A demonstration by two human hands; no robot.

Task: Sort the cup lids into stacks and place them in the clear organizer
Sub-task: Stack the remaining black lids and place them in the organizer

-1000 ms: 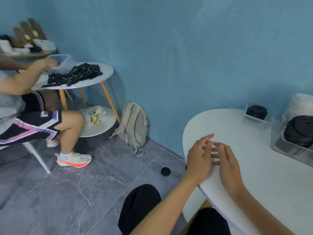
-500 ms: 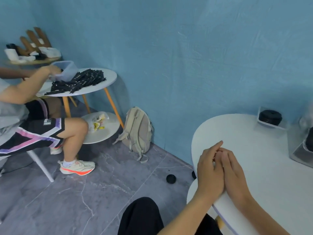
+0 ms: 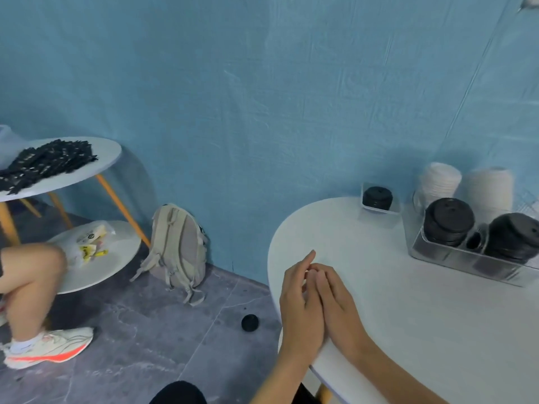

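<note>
Black cup lids [image 3: 449, 221] stand stacked in the clear organizer [image 3: 466, 259] at the white table's [image 3: 408, 316] far edge, white stacks [image 3: 440, 179] behind; your sorting looks nearly done; one small black lid [image 3: 250, 322] lies on the floor, seemingly left to fetch; your left hand [image 3: 302, 304] and right hand [image 3: 338, 304] rest together, fingers relaxed, holding nothing; a backpack [image 3: 178, 246] leans nearby, not obstructing.
</note>
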